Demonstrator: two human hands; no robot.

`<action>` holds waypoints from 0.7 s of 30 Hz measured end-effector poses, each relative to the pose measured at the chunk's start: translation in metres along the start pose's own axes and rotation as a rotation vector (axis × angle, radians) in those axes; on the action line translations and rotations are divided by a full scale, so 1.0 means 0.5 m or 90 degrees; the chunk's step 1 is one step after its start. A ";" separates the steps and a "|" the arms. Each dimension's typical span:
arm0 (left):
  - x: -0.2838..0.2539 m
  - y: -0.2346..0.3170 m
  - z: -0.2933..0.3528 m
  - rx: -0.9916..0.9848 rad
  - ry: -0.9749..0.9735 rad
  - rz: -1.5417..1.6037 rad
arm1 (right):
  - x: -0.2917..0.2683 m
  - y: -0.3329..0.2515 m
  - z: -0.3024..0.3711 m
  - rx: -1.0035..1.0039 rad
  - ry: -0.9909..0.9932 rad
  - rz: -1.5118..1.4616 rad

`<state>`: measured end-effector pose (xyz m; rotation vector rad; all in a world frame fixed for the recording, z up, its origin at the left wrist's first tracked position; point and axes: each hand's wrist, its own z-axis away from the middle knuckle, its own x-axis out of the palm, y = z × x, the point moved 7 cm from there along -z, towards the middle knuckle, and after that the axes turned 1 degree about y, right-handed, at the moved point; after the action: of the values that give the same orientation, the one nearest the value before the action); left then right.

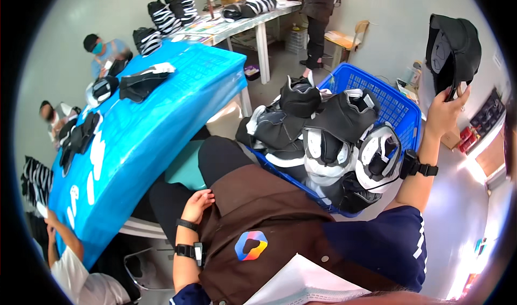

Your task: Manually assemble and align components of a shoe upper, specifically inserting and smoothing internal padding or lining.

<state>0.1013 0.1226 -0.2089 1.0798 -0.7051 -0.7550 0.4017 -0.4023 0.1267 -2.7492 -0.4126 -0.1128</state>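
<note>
One black shoe upper (458, 44) held up by the right hand (448, 108)

One multicoloured hexagonal emblem (261, 246) is borne on the brown apron (266, 197). One blue basket (403, 108) is filled with several black-and-white shoe uppers (344, 116), their exact count hidden by overlap. The single black shoe upper is gripped at its lower edge, its body above the right hand's closed fingers. The left hand's (200, 201) fingers are loosely curled beside the apron; whether anything is pinched cannot be told.
</note>
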 end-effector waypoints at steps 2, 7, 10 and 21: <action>0.008 0.005 -0.004 0.000 0.012 -0.004 | 0.009 0.033 -0.019 -0.053 0.010 0.116; -0.001 -0.008 -0.014 0.002 0.001 -0.006 | 0.022 -0.006 -0.037 -0.319 0.018 0.343; -0.006 -0.009 -0.022 0.009 -0.003 -0.016 | 0.071 -0.017 0.005 -0.352 -0.092 0.383; -0.006 -0.012 -0.017 0.033 -0.006 -0.016 | 0.181 -0.114 0.456 -0.352 -0.773 0.009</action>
<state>0.1053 0.1278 -0.2175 1.1352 -0.7241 -0.7670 0.4770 -0.2451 -0.0551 -2.9908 -0.7129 1.7242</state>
